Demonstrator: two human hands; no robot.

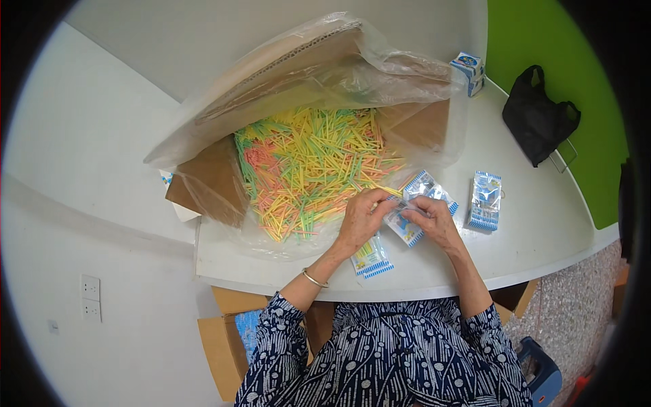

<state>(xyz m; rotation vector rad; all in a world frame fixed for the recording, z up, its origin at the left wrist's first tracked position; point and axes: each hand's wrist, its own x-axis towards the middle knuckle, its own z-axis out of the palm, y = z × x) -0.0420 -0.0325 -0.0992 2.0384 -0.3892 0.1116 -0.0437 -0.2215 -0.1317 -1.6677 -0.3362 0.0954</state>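
My left hand is closed in a pinch beside the box, with a few thin yellow sticks at its fingertips. Facing it, my right hand grips the edge of a small clear, blue-and-white plastic packet. The fingertips of both hands nearly meet at this packet, and they partly hide it. More blue-and-white packets lie beneath and behind the hands. Below my left hand rests a packet with coloured sticks inside. A large heap of pink, yellow and green sticks fills the box to the left.
The cardboard box is lined with clear plastic that spreads over the white table. Right of my hands lies a pile of packets. Small boxes and a black bag are farther off. An open carton stands below the table.
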